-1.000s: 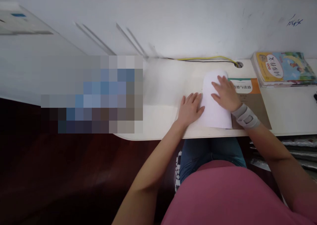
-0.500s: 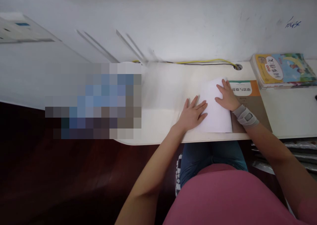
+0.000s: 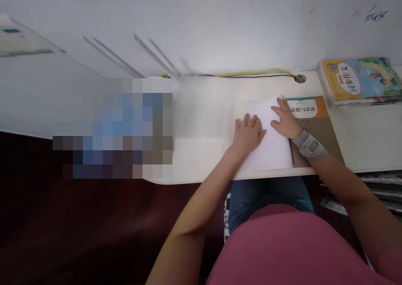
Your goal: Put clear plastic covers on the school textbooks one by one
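White paper (image 3: 272, 151) lies on the white desk, its right part over a brown textbook (image 3: 317, 130) with an orange and green top. My left hand (image 3: 248, 134) rests on the paper's left side, palm down with fingers apart. On the paper's upper right edge lies my right hand (image 3: 285, 119), fingers spread; its wrist, wearing a grey band (image 3: 310, 144), is over the textbook. Neither hand grips anything.
A stack of colourful books (image 3: 361, 80) sits at the desk's back right. A yellow cable (image 3: 251, 73) runs along the wall to a round hole (image 3: 300, 79). A pixelated area covers the desk's (image 3: 194, 163) left end.
My left hand has shifted slightly up the paper and its fingers have turned to point more away from me. My right hand stays at the paper's edge. The view has shifted a little.
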A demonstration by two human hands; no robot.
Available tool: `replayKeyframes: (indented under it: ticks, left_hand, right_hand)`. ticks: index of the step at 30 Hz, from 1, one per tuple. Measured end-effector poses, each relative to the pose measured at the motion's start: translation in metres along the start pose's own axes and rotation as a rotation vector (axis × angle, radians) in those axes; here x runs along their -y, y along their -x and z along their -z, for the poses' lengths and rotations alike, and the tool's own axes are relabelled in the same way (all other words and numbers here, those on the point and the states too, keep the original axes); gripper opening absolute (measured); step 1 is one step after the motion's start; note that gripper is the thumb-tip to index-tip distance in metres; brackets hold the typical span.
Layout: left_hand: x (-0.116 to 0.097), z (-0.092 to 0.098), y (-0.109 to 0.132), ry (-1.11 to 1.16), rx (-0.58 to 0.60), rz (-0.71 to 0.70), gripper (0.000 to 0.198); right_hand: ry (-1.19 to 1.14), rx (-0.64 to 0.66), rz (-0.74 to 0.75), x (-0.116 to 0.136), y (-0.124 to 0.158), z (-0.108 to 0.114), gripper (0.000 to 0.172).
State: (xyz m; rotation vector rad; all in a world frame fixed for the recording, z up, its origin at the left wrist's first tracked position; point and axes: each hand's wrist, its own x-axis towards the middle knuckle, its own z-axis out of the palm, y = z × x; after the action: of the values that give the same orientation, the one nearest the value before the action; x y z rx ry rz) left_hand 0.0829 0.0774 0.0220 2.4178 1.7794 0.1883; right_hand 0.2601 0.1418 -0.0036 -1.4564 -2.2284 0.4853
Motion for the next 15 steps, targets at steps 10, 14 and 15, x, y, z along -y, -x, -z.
replayKeyframes:
  ticks: [10,14,15]
  left_hand:
    - [0.011,-0.002,-0.027,0.089,0.067,0.016,0.055]
    - [0.019,-0.001,-0.023,0.152,0.099,-0.012,0.054]
    - [0.020,-0.001,-0.023,0.158,0.103,-0.018,0.054]
  right_hand:
    - [-0.127,-0.082,0.002,-0.003,-0.003,-0.001,0.057]
    - [-0.275,-0.147,-0.061,-0.006,-0.010,-0.003,0.060]
    - [-0.306,-0.151,-0.054,-0.007,-0.011,-0.004,0.061]
